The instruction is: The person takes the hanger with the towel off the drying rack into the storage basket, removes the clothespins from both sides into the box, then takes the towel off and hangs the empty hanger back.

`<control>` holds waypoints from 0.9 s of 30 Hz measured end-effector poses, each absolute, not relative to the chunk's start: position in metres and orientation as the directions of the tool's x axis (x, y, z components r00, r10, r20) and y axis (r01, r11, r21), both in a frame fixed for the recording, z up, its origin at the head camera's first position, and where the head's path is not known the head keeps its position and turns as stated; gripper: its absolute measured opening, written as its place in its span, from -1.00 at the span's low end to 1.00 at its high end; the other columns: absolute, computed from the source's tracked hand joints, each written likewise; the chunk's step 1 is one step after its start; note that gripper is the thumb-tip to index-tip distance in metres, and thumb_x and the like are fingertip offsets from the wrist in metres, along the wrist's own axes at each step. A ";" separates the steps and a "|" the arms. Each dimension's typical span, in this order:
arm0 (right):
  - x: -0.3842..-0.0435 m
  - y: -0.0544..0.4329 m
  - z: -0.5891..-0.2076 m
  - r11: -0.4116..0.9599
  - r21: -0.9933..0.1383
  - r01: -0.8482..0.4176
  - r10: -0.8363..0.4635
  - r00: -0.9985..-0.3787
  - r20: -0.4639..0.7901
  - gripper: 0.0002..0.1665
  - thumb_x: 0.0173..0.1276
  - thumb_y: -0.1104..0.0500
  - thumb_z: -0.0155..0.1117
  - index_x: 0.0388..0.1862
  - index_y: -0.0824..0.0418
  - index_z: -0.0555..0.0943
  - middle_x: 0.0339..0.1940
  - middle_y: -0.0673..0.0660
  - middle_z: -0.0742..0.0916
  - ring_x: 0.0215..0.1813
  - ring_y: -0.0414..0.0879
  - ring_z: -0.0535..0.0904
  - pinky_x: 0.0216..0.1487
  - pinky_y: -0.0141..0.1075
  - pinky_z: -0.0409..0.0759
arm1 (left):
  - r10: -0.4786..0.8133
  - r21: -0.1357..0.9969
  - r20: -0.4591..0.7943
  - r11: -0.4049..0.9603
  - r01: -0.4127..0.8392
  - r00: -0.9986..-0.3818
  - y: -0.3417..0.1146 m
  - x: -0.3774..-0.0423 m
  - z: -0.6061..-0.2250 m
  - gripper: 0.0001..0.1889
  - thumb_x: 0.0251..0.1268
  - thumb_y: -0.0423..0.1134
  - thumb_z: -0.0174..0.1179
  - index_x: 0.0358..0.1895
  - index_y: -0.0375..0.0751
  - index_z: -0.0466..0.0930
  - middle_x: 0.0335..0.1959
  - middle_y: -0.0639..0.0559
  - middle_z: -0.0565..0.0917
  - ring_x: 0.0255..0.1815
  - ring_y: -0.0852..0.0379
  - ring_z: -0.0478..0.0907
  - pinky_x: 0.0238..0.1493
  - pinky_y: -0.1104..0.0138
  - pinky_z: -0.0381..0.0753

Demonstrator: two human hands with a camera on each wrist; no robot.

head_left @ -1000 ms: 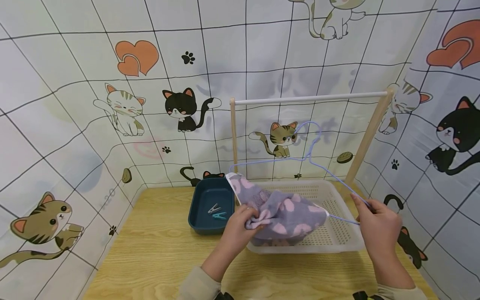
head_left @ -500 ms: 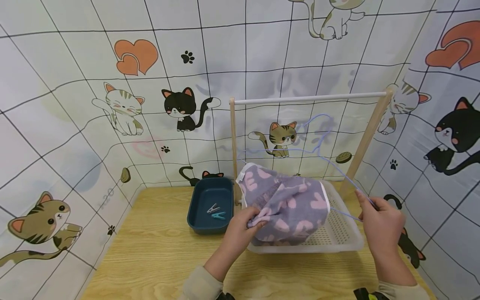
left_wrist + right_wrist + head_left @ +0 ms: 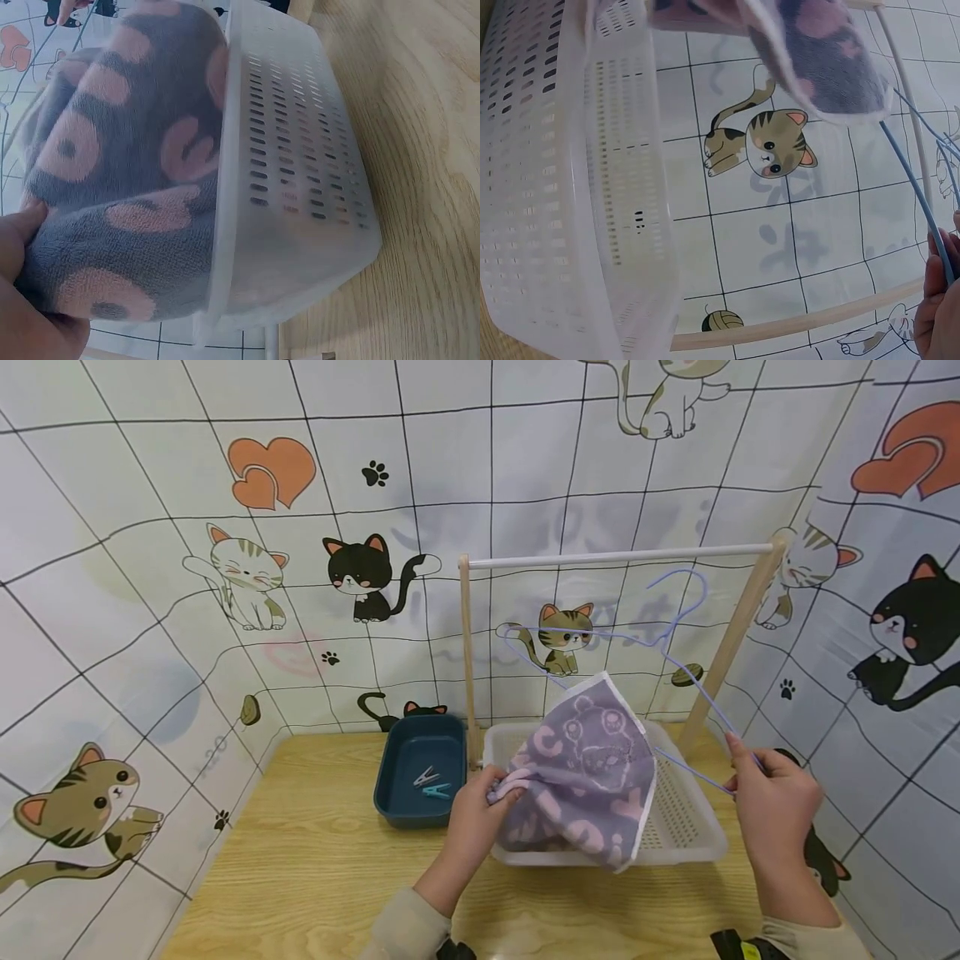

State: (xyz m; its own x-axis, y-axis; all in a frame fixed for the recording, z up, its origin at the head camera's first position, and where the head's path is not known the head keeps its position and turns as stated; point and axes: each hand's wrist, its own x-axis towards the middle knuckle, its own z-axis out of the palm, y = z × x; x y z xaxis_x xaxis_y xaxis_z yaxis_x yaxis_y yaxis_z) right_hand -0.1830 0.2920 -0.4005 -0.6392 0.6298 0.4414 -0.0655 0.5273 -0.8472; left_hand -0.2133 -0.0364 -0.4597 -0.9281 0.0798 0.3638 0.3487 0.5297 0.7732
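Note:
In the head view, my left hand (image 3: 476, 810) pinches a bunched corner of a purple-grey towel (image 3: 600, 777) with pink shapes, a bear design and a white edge. My right hand (image 3: 776, 797) holds a thin blue wire hanger (image 3: 664, 642) by its right corner, hook up and tilted. The hanger's lower bar disappears at the towel on both sides; whether the cloth hangs over it I cannot tell. Beneath the towel stands a white perforated basket (image 3: 686, 852). The left wrist view shows the towel (image 3: 135, 150) spread beside the basket wall (image 3: 292, 150).
A dark blue tray (image 3: 390, 777) at the left holds a grey clothespin (image 3: 427, 777) and a teal clothespin (image 3: 437, 792). Behind the basket rises a rack with wooden posts (image 3: 731, 639) and a white rod (image 3: 622, 558). All stand on a wood-grain table (image 3: 300, 868) before a cat-print curtain.
The hanger has risen and moved right with my right hand. The towel's left end has swung up and right, leaving the hanger's left corner bare. My left hand still pinches the towel.

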 end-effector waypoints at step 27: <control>-0.192 0.288 -0.403 0.587 -0.806 -0.079 0.584 -0.648 0.489 -0.51 0.33 -0.09 0.33 -0.48 0.35 0.69 -0.82 -0.11 0.55 -0.75 -0.30 0.38 -0.73 -0.47 0.26 | 0.249 0.942 0.222 0.196 0.274 -0.943 -0.046 -0.209 -0.453 -0.58 0.46 -0.35 0.04 0.34 -0.17 0.38 0.32 -0.19 0.42 0.21 -0.16 0.49 0.14 0.00 0.49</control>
